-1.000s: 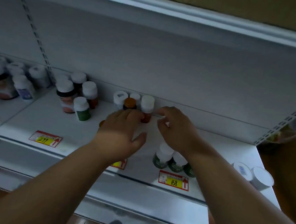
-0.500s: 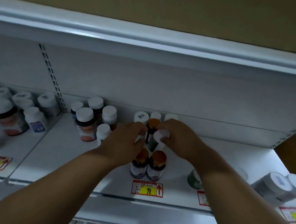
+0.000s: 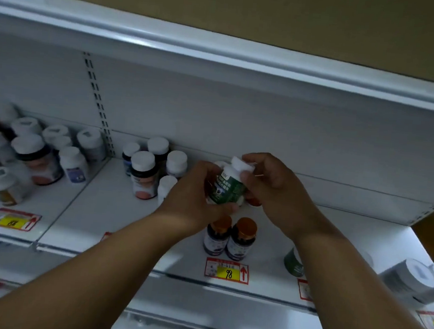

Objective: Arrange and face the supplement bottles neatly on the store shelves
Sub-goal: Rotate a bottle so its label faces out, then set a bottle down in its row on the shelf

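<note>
A green-labelled bottle with a white cap [image 3: 228,185] is lifted above the white shelf [image 3: 105,214], tilted to the right. My left hand [image 3: 194,196] wraps its lower body and my right hand [image 3: 274,191] pinches it near the cap. Below the hands stand two orange-capped bottles [image 3: 230,236] at the shelf front. A group of white-capped bottles [image 3: 147,169] stands to the left near the back wall. A green bottle [image 3: 293,262] shows partly behind my right forearm.
More white-capped bottles [image 3: 34,152] fill the shelf section at far left. Two large white-lidded jars [image 3: 417,279] sit at the right end. Price tags [image 3: 227,271] line the shelf lip. The upper shelf edge [image 3: 221,56] overhangs, with a cardboard box above it.
Both hands have lifted the green-labelled bottle off the shelf and toward me, tilting it. The view has shifted upward and to the left.
</note>
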The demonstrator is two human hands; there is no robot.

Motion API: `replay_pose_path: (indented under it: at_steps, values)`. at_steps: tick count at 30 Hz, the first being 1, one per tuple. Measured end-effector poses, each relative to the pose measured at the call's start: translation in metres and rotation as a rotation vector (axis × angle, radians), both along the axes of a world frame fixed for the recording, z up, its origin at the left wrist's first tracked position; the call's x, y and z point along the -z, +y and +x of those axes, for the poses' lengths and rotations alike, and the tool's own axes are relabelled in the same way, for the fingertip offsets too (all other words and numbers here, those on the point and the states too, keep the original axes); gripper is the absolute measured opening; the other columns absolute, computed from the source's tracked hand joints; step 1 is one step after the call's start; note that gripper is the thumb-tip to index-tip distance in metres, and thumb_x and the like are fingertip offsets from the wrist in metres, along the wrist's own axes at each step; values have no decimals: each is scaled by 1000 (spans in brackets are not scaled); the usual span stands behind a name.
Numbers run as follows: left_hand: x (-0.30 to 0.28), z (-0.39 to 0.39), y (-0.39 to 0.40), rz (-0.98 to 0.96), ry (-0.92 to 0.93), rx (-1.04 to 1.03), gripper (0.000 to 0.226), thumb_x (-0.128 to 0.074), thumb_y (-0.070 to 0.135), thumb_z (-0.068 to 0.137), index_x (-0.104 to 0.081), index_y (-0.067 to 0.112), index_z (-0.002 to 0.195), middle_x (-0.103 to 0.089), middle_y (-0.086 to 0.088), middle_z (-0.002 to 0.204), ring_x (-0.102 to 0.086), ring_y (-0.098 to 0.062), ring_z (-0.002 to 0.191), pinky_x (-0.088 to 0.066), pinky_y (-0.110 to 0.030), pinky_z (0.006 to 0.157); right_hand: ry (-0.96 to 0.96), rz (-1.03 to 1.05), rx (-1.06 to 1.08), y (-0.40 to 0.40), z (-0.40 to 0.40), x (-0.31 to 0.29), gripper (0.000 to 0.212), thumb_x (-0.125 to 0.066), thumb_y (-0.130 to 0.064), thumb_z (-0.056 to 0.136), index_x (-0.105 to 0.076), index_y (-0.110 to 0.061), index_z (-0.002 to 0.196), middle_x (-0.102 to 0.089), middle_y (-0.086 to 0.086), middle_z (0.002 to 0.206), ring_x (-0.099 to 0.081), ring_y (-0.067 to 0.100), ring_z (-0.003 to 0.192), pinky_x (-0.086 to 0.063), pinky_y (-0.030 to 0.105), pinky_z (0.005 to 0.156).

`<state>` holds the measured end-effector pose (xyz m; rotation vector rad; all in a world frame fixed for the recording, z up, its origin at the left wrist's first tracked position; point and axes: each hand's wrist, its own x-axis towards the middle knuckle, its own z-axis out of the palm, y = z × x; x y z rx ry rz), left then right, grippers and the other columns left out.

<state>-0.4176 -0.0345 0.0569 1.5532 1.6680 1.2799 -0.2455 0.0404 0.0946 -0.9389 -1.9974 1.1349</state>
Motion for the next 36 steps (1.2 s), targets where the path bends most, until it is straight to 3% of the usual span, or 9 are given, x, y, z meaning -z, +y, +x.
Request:
replay_pose_path:
  at_steps: [7,10,13,17,21,24,26,29,36]
  values:
    - [-5,33,-38,60,95,-53,70,-89,41,59,-49,23,113,-62,8,101,-60,3,88,-47,-9,69,56,-24,-13,-23,16,-4,21,-69,-42,79,-62,-44,98,-69,-18,98,-67,1,86,-55,19,67]
    - [-6,69,-34,141,171,-17,71,-90,41,59,-48,21,113,-59,8,100,-61,-7,91,-50,-18,74,38,-8,67,-30,50,-8,28,-70,-49,71,-61,-42,97,-69,-16,96,-68,5,85,-58,31,72]
    - [-1,108,-24,124,217,44,73,-87,46,60,-50,18,117,-59,8,104,-58,-5,91,-46,-11,73,12,25,188,-33,98,-5,22,-72,-38,77,-61,-39,96,-68,-11,94,-67,8,85,-59,37,74]
    - [11,147,-11,153,286,55,53,-79,42,72,-51,23,113,-52,8,101,-51,2,86,-40,-6,68,-67,52,315,-28,152,0,24,-68,-32,84,-55,-42,101,-65,-12,99,-64,-1,83,-52,20,63]
    - [31,165,-5,201,363,82,40,-78,23,77,-59,13,111,-54,2,100,-53,-10,87,-41,-19,71,-237,158,357,-2,161,4,39,-62,-28,88,-51,-41,123,-55,-12,116,-60,5,94,-43,13,68]
    - [52,169,3,173,418,84,45,-79,20,76,-60,6,114,-58,-9,106,-57,-22,92,-41,-24,77,-337,246,316,20,153,10,39,-62,-26,89,-52,-32,127,-54,-6,120,-57,12,98,-44,18,78]
    - [61,172,9,132,411,58,53,-80,27,75,-57,7,119,-56,-8,110,-56,-20,95,-39,-23,78,-384,262,257,32,151,20,40,-63,-25,87,-54,-30,125,-57,-5,122,-55,12,102,-44,23,82]
    - [69,175,16,53,386,39,59,-77,35,77,-52,12,125,-52,-1,115,-52,-14,98,-32,-15,74,-515,205,131,50,151,35,42,-65,-21,83,-56,-31,123,-58,-7,123,-53,9,104,-37,20,80]
    - [78,178,22,18,309,47,43,-79,25,77,-58,14,112,-53,2,105,-50,-11,92,-40,-18,76,-636,127,-53,74,145,66,45,-72,-26,79,-59,-34,121,-60,-10,120,-53,6,99,-36,16,73]
